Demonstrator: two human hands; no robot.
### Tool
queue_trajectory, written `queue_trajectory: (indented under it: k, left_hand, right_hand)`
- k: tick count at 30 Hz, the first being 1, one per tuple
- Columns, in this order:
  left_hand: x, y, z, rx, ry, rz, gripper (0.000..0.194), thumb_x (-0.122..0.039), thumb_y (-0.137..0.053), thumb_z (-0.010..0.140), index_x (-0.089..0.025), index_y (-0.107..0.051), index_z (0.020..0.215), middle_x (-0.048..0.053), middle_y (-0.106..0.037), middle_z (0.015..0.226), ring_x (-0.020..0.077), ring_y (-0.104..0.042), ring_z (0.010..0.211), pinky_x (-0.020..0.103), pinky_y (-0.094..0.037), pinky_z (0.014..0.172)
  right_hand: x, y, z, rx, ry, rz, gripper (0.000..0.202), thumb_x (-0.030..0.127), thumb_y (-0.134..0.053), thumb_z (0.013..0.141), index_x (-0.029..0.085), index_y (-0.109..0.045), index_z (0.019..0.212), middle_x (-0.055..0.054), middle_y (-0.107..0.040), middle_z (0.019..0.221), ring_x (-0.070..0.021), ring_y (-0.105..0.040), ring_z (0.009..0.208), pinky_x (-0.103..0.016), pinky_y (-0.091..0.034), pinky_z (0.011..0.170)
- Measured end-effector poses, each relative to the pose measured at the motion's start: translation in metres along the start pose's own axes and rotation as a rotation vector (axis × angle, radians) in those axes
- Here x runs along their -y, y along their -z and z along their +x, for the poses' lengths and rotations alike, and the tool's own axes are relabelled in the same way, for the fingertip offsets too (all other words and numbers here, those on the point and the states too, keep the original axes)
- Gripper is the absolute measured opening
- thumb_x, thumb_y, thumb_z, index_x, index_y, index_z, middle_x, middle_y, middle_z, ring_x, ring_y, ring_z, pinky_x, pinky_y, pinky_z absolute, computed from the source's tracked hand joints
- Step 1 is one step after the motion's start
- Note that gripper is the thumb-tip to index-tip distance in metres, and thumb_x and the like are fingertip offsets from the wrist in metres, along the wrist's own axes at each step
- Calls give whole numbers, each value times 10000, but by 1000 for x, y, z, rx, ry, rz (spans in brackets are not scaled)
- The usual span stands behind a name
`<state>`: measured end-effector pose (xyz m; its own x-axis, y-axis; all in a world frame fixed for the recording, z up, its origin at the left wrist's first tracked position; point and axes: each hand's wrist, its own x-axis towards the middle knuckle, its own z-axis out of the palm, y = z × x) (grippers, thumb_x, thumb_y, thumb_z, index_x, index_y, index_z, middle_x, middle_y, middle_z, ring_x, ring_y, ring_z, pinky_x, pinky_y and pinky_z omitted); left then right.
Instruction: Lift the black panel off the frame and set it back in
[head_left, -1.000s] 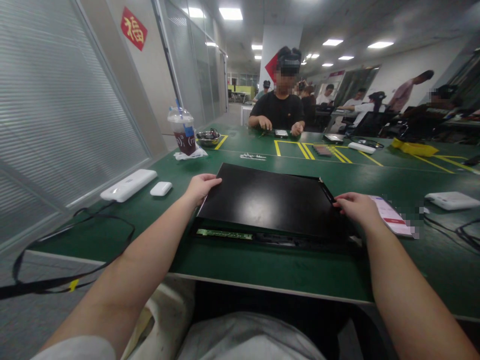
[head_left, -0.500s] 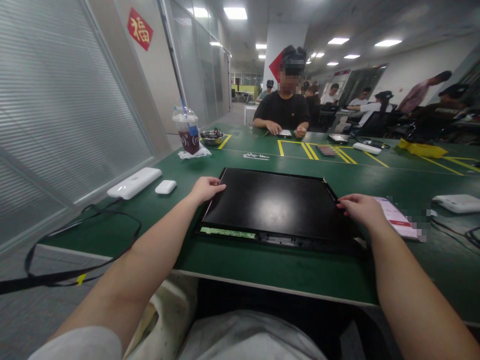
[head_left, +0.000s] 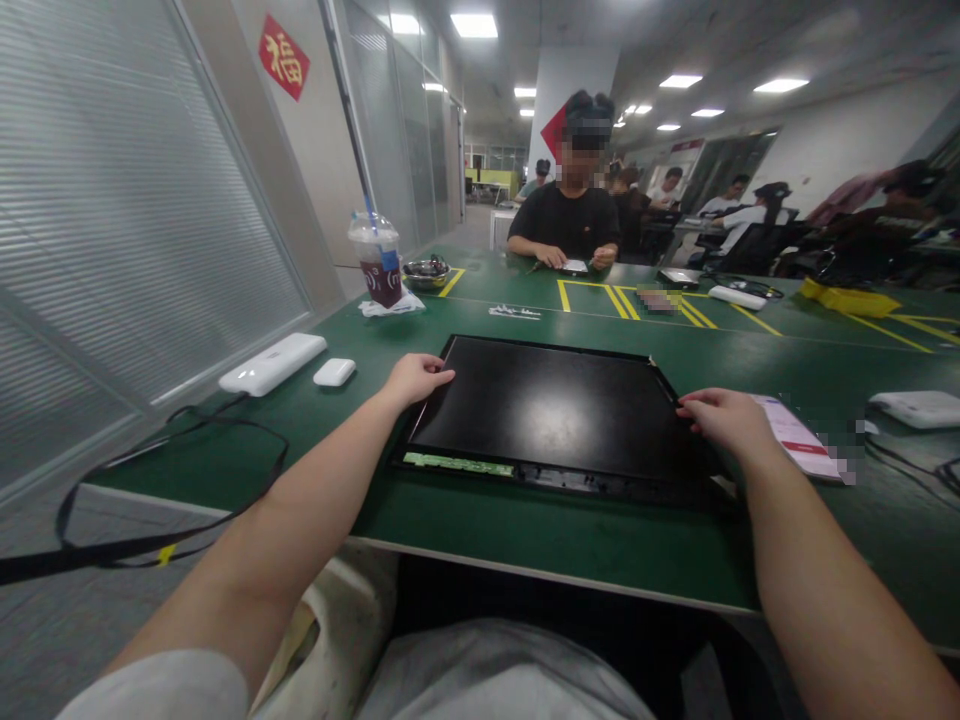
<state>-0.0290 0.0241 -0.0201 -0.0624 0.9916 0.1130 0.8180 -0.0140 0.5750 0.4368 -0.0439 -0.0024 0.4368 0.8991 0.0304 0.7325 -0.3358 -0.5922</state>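
Observation:
A black display panel [head_left: 547,410] lies face up on the green table [head_left: 525,535]. Along its near edge runs an exposed green circuit board strip [head_left: 457,465]. My left hand [head_left: 414,378] grips the panel's left edge, thumb on top and the other fingers partly hidden at the side. At the opposite edge, my right hand [head_left: 724,412] pinches the frame between thumb and fingers. The panel's near right corner is partly dark beside my right forearm.
A white power bank [head_left: 274,364] and a small white case [head_left: 334,372] sit at left, by a black strap [head_left: 67,560]. Beyond stand a drink cup [head_left: 377,262] and a metal bowl [head_left: 426,272]. A phone [head_left: 806,440] lies right; a person [head_left: 566,220] sits opposite.
Both hands keep their hold on the panel's edges, and the panel has not visibly moved. The whole view has shifted very slightly.

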Motion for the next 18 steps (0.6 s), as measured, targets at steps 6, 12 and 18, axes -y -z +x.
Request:
queue_trajectory:
  k: [6,12,18]
  left_hand:
    - [-4,3,-2,15,-44,107,372,-438,-666,810,-179,-788,1048,88,-746,974,245,-670,890,305,-489,772]
    - [-6,2,-4,3,-125,194,390,-425,-629,848,-159,-789,1084,118,-747,995,272,-676,944,324,-502,860]
    - [-4,1,-3,-7,-125,214,374,-407,-631,851,-171,-789,1094,123,-745,1046,284,-677,991,328,-506,888]
  right_hand:
    - [-1,-1,1,-11,7,-20,222,226,-571,770,190,-738,911,-47,-771,835,-169,-663,590,-301,-494,623]
    - [0,-1,1,-21,29,-52,222,225,-566,760,192,-741,892,-50,-770,828,-174,-666,593,-305,-494,627]
    - [-1,-1,1,-16,33,-44,221,253,-585,745,195,-748,882,-54,-757,782,-185,-670,598,-315,-507,638]
